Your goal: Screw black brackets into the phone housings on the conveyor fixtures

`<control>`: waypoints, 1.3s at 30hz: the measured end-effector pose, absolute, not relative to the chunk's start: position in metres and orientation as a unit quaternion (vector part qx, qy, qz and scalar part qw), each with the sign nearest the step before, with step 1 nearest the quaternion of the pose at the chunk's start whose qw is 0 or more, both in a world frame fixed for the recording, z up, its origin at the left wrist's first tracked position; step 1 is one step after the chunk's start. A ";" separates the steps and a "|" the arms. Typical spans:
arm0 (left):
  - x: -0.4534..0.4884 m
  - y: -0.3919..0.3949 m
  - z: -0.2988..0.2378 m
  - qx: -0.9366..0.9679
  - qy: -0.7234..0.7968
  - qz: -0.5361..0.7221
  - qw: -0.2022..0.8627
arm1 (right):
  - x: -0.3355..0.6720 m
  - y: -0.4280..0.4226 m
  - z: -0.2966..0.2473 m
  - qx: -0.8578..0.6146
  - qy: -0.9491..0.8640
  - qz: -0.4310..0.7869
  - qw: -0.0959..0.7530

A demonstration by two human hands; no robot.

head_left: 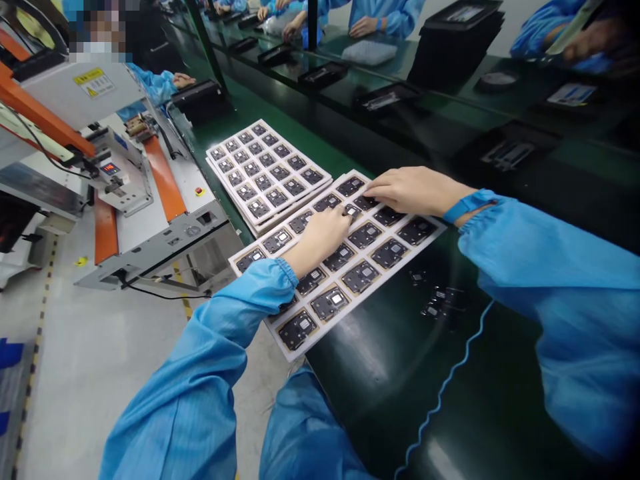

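A white foam tray (370, 293) lies tilted across my view, its pockets filled with rows of small black circuit boards (330, 302), many bearing a pale square. My left hand (324, 235) reaches over the tray's middle, fingers curled and fingertips at a board (353, 213). Opposite it, my right hand (413, 190) bends down over the far edge, thumb and fingers drawn together at the neighbouring board (367, 202). The fingertips partly cover both boards. Some loose circuit boards (441, 301) lie on the dark green table (390, 373), right of the tray.
Beyond the tray stands a stack of similar filled trays (265, 167). A grey and orange machine (165, 187) is at left. A coiled blue cord (450, 380) runs from my right sleeve across the table. Black trays (387, 99) line the bench behind, where co-workers' hands (364, 27) show.
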State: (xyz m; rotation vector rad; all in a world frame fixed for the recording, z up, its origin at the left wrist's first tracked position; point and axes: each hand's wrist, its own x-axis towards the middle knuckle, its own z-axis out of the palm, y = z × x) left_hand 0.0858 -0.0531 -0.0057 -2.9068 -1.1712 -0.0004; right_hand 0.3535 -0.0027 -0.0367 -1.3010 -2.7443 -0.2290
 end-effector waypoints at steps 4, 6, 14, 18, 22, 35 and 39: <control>0.078 -0.081 0.001 -0.930 -0.366 0.007 0.017 | 0.364 -0.007 -0.033 -0.374 -0.925 -0.062 -0.020; 0.071 -0.099 0.004 -0.933 -0.359 0.024 0.014 | 0.367 -0.005 -0.031 -0.368 -0.929 -0.040 -0.030; 0.047 -0.119 0.003 -0.938 -0.340 0.064 0.014 | 0.378 -0.018 -0.031 -0.385 -0.920 0.006 -0.069; 0.035 -0.117 0.000 -0.950 -0.306 0.060 0.008 | 0.377 -0.035 -0.031 -0.375 -0.923 -0.002 -0.081; 0.031 -0.115 -0.005 -0.957 -0.287 0.045 -0.003 | 0.370 -0.044 -0.031 -0.387 -0.920 0.007 -0.057; 0.016 -0.081 -0.003 -0.925 -0.345 -0.097 -0.122 | 0.343 -0.007 -0.040 -0.538 -0.833 0.020 0.124; 0.018 -0.084 -0.002 -0.922 -0.353 -0.098 -0.121 | 0.338 0.007 -0.040 -0.552 -0.818 0.049 0.156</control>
